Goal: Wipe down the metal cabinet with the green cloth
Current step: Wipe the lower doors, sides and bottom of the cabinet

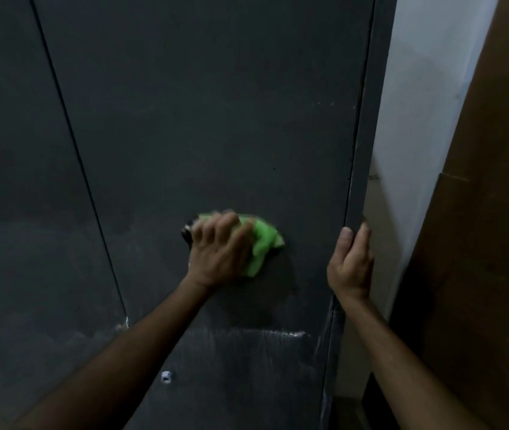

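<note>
Meanwhile, left hand (pixel 219 252) presses the green cloth (pixel 262 243) against the metal cabinet (pixel 216 119); right hand (pixel 351 265) grips its edge.

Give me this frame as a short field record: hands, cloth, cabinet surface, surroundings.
left hand: left hand presses the green cloth against the cabinet door, fingers curled over it; motion-blurred
right hand: right hand grips the door's right edge, thumb on the front face
cloth: bunched, mostly under the left hand, sticking out to its right
cabinet: dark grey metal cabinet, vertical seam at left
handle: dark knob partly hidden by the left hand
marks: whitish streaks below the cloth; small pale fitting lower down
surroundings: pale wall, brown panel at right
</note>
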A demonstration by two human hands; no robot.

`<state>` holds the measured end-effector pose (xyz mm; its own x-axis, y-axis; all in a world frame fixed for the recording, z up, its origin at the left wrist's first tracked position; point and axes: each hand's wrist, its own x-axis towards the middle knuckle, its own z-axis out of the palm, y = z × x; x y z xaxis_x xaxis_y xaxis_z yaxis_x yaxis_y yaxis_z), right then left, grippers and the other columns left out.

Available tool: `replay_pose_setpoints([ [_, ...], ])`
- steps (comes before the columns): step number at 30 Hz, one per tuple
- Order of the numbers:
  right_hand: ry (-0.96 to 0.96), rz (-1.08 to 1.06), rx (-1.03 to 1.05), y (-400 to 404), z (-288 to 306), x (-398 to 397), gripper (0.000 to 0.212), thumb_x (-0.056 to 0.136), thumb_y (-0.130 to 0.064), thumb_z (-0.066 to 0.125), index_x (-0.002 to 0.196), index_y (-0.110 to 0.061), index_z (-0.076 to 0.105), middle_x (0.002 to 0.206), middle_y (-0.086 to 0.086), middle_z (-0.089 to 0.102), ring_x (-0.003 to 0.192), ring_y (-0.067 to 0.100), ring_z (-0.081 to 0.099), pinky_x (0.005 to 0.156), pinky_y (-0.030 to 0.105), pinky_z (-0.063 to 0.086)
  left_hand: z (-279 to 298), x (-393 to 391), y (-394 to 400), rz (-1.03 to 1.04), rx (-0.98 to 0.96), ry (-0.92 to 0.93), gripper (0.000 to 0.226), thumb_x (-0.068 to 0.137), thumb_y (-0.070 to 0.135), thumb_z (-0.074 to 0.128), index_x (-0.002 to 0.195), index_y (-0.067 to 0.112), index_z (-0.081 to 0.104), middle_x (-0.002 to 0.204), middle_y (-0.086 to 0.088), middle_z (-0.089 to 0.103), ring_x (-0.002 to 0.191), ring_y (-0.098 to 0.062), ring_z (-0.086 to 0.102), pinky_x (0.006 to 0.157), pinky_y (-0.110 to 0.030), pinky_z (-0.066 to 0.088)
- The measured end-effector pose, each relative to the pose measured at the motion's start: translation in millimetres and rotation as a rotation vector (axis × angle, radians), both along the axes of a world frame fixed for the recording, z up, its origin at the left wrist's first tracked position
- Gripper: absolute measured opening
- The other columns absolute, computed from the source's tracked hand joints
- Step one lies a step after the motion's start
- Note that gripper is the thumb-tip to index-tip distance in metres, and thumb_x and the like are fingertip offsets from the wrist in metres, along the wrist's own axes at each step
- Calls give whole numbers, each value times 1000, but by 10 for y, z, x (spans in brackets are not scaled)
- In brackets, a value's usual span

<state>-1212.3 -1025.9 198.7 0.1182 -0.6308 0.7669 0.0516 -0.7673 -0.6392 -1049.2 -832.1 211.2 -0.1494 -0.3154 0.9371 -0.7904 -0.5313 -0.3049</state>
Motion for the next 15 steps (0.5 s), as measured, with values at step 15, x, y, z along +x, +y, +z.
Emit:
replay_pose_setpoints([
  [15, -86, -329, 237, 467, 2, 298, 64, 107, -53, 24, 154, -10, 34, 142, 19, 55, 129, 31, 55, 103, 52, 50, -94, 481, 632, -29, 152, -108, 47, 93, 41, 57, 136, 23, 52, 128, -9, 45, 110, -32, 45, 91, -44, 33],
])
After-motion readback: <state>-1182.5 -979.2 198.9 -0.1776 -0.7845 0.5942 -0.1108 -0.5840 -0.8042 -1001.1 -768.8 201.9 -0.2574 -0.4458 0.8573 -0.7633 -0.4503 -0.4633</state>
